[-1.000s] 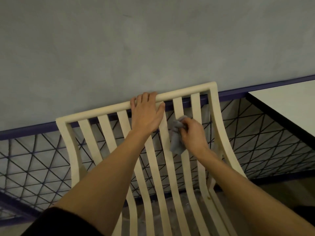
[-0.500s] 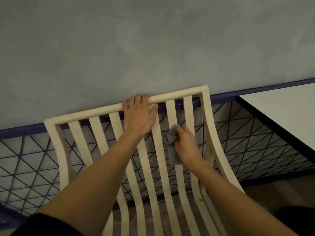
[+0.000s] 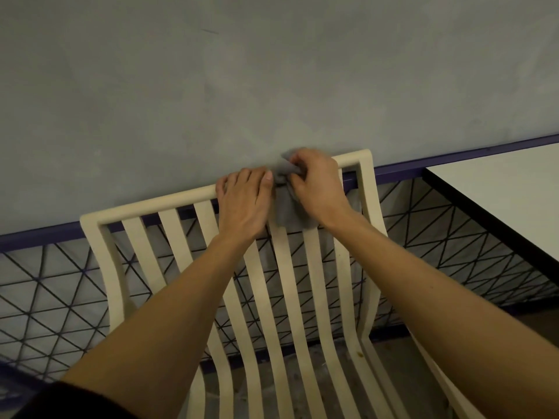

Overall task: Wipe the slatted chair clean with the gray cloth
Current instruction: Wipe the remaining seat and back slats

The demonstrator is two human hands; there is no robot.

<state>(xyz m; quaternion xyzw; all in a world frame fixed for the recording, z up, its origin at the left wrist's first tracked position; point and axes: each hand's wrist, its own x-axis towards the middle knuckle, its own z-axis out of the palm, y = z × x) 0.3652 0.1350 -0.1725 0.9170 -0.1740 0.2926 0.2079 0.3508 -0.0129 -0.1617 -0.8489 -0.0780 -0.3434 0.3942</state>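
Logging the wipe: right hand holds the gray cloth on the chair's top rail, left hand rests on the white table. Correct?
Not quite. The head view shows the left hand gripping the chair's top rail, not the white table. The right hand does hold the gray cloth there.

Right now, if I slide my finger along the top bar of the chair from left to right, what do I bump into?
Bare top bar → left hand gripping the bar → gray cloth → right hand holding the cloth → the chair's right corner.
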